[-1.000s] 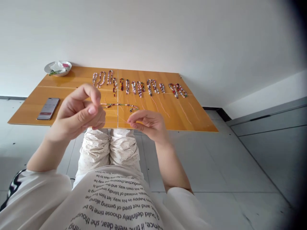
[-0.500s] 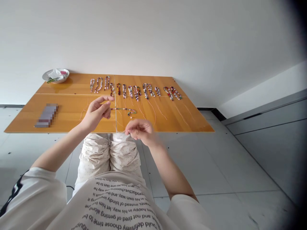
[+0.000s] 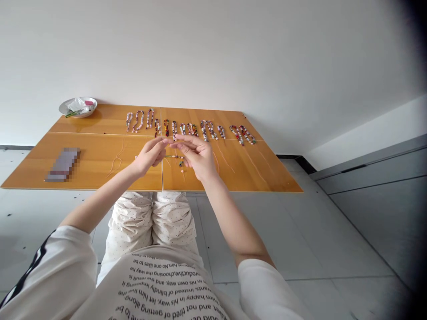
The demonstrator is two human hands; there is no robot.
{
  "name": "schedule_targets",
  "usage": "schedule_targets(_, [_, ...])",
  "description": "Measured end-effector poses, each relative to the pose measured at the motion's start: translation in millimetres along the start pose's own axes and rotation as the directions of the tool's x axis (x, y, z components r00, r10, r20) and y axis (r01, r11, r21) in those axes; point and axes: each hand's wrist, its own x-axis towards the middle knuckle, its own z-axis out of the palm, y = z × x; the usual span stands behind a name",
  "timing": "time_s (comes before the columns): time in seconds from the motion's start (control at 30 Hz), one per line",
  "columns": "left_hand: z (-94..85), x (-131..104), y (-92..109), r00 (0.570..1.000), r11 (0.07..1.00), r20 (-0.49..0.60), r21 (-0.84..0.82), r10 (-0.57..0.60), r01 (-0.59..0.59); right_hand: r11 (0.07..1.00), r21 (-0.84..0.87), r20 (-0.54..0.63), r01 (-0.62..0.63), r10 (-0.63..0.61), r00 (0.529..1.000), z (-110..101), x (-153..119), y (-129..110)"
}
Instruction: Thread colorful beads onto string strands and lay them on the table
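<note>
Bringing left fingers (image 3: 155,144) and right fingers (image 3: 190,140) together at tips, apart earlier, over beaded string (image 3: 175,156), grip unclear, wearing shirt (image 3: 167,284) reading "No one likes"

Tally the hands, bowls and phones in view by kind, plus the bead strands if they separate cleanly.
Hands: 2 (left hand, right hand)
Bowl: 1
Phone: 1, pixelated
Bead strands: no sure count, crowded and partly hidden
Total: 4, strands excluded
</note>
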Motion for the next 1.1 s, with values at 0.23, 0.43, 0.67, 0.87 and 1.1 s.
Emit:
schedule_targets(0.23, [-37.5, 7, 11, 0.993, 0.973, -0.05, 0.21, 0.11, -0.097, 1.0, 0.001, 0.002, 0.023, -0.023, 1.0, -9, 17, 1])
schedule_targets(0.43, [-58.4, 9, 28, 0.983, 0.983, -0.094, 0.103, 0.158, -0.148, 0.996, 0.044, 0.056, 0.083, -0.085, 0.995, -19, 28, -11])
schedule_targets(0.67, [-74.8, 11, 50, 0.976, 0.987, -0.162, 0.099, 0.142, -0.127, 0.997, 0.058, 0.067, 0.053, -0.057, 0.996, -35, 37, -25])
schedule_targets(0.87, [-81.4, 10, 51, 0.961, 0.953, -0.242, 0.298, 0.135, -0.058, 0.997, -0.073, -0.035, -0.007, 0.004, 0.999, -40, 42, -24])
schedule_targets(1.1, [-105.3, 4, 56, 0.975, 0.719, -0.222, 0.673, -0.028, 0.174, 0.959, -0.283, -0.029, -0.006, -0.002, 1.0, -61, 43, -34])
